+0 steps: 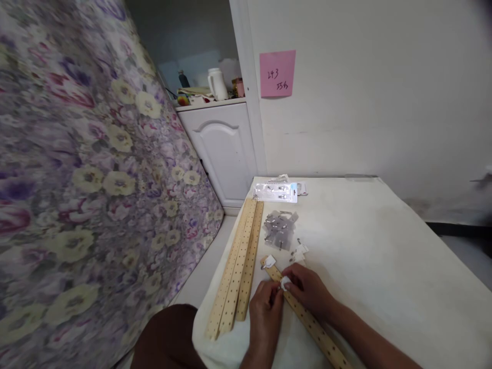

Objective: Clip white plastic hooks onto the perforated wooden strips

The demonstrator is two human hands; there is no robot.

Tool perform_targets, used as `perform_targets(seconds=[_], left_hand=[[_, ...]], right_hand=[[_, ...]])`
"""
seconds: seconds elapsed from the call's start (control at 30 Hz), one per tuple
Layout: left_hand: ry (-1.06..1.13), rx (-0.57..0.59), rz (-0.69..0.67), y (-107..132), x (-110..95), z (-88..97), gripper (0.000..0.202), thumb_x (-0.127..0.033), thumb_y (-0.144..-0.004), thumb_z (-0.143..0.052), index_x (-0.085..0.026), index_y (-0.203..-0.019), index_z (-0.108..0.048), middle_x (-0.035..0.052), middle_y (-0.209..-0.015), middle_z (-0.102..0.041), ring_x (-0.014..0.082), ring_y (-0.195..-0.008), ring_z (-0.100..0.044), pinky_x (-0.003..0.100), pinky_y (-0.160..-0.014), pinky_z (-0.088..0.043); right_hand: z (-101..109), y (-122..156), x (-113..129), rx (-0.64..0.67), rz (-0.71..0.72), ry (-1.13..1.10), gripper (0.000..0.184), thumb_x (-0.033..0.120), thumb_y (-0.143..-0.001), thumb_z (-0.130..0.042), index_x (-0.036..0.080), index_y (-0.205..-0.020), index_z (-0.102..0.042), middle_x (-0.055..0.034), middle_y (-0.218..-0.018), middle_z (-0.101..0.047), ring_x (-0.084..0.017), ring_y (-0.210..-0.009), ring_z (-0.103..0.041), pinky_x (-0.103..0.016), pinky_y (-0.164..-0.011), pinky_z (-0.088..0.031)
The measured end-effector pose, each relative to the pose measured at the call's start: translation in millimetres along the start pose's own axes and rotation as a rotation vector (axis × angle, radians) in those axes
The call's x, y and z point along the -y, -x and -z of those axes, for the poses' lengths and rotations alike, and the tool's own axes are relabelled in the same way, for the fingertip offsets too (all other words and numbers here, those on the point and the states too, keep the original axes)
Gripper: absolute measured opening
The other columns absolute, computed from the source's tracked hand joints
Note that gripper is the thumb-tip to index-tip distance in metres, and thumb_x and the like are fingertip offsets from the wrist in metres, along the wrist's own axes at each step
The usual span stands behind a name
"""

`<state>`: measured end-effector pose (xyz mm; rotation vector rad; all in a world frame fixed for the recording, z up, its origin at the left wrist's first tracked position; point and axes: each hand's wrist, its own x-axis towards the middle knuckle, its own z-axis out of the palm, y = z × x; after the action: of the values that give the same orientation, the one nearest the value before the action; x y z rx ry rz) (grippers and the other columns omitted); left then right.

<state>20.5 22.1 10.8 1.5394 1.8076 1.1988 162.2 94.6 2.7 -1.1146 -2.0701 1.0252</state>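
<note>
My right hand (310, 291) pinches a small white hook (285, 283) with a metal end, holding it against a wooden strip with a row of holes (313, 328). On the other side of the strip, my left hand (265, 310) is closed, its thumb and forefinger together at the metal end of that hook. Another white hook (270, 261) lies on the strip's far end. Just beyond my right hand are several white pieces with metal hooks (300, 251). A pile of clear hooks (280, 229) lies farther back.
Several more wooden strips with holes (238, 266) lie along the left edge of the white-covered table (365, 246). Clear packaging with hooks (275, 192) lies at the back. A floral curtain (115, 179) hangs at the left, beside a white cabinet (223, 154).
</note>
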Motion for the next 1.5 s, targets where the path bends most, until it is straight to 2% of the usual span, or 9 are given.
perform_targets(seconds=[0.4, 0.6, 1.07, 1.27, 1.4, 1.5], left_hand=[[0.006, -0.001, -0.019, -1, -1, -0.1, 0.014, -0.026, -0.084, -0.054, -0.020, -0.083, -0.066, 0.0012, -0.074, -0.062, 0.0156, -0.067, -0.057, 0.024, -0.061, -0.043], [0.007, 0.005, -0.012, -2, -1, -0.5, 0.014, -0.024, -0.084, -0.053, -0.021, -0.085, -0.067, 0.0008, -0.077, -0.062, 0.0155, -0.070, -0.059, 0.025, -0.064, -0.045], [-0.007, -0.006, -0.028, 0, 2, -2.2, 0.014, -0.025, -0.084, -0.054, -0.021, -0.084, -0.067, 0.0022, -0.080, -0.066, 0.0177, -0.075, -0.063, 0.027, -0.069, -0.049], [-0.006, -0.009, -0.041, -1, 2, -3.1, 0.014, -0.026, -0.084, -0.054, -0.021, -0.084, -0.067, 0.0018, -0.080, -0.066, 0.0175, -0.075, -0.062, 0.026, -0.068, -0.048], [0.004, 0.002, -0.032, -2, 3, -4.4, 0.014, -0.026, -0.085, -0.053, -0.021, -0.083, -0.067, 0.0017, -0.079, -0.065, 0.0172, -0.074, -0.062, 0.026, -0.067, -0.048], [0.009, 0.007, -0.031, -2, 4, -4.8, 0.015, -0.025, -0.085, -0.052, -0.021, -0.083, -0.066, 0.0016, -0.078, -0.064, 0.0168, -0.074, -0.061, 0.026, -0.067, -0.047]], right_hand=[[1, 0, 2, -0.016, 0.021, 0.011, 0.016, 0.019, -0.077, -0.055, 0.020, -0.091, -0.062, 0.0007, -0.073, -0.059, -0.014, -0.066, -0.054, -0.025, -0.062, -0.041], [1, 0, 0, -0.010, 0.039, 0.004, 0.021, 0.019, -0.078, -0.054, 0.020, -0.096, -0.063, 0.0002, -0.076, -0.059, -0.014, -0.066, -0.054, -0.025, -0.063, -0.041], [4, 0, 4, -0.013, 0.042, 0.021, 0.016, 0.021, -0.078, -0.054, 0.020, -0.090, -0.065, 0.0000, -0.078, -0.060, -0.013, -0.066, -0.055, -0.024, -0.063, -0.040], [0, -4, 7, -0.052, -0.056, 0.045, 0.012, 0.024, -0.076, -0.057, 0.021, -0.083, -0.067, 0.0008, -0.072, -0.060, -0.013, -0.066, -0.055, -0.023, -0.063, -0.039], [0, -9, 10, -0.023, -0.180, 0.049, 0.011, 0.024, -0.070, -0.061, 0.021, -0.078, -0.068, 0.0021, -0.066, -0.059, -0.014, -0.064, -0.054, -0.022, -0.059, -0.036], [2, -11, 12, -0.006, -0.223, 0.036, 0.011, 0.024, -0.068, -0.062, 0.022, -0.077, -0.068, 0.0024, -0.065, -0.060, -0.013, -0.062, -0.053, -0.022, -0.058, -0.035]])
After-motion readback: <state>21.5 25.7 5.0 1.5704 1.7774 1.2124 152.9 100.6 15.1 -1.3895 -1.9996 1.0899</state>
